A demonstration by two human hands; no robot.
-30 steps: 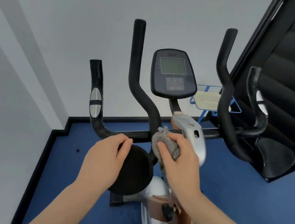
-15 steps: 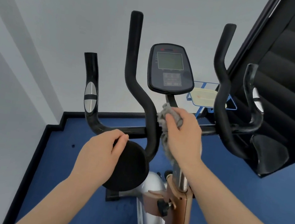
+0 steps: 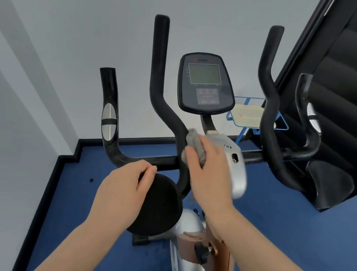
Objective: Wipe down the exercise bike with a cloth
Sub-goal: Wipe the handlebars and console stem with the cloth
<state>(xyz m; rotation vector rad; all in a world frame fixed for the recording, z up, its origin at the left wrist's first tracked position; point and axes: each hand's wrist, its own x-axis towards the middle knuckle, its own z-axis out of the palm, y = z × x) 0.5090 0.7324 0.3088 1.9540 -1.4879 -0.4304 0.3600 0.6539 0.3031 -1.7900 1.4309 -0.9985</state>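
Note:
The exercise bike fills the middle of the head view, with black handlebars (image 3: pixel 155 81), a dark console (image 3: pixel 206 84) and a silver stem cover (image 3: pixel 236 166). My right hand (image 3: pixel 210 174) grips a bunched grey cloth (image 3: pixel 195 145) and holds it against the left side of the silver cover, just below the console stalk. My left hand (image 3: pixel 122 191) rests over the left edge of a round black elbow pad (image 3: pixel 158 208), fingers curled on its rim. A second black pad (image 3: pixel 326 186) sits at the right.
A black padded machine (image 3: pixel 352 79) stands close on the right. Behind the bike a blue wire rack (image 3: pixel 255 118) holds a pale tray. White walls close in at the left and back, with blue floor (image 3: pixel 285 231) below and a black skirting edge (image 3: pixel 63 165).
My right hand went up the stem with the cloth half a second ago and has since come slightly back down, uncovering the silver cover. My left hand stays on the pad.

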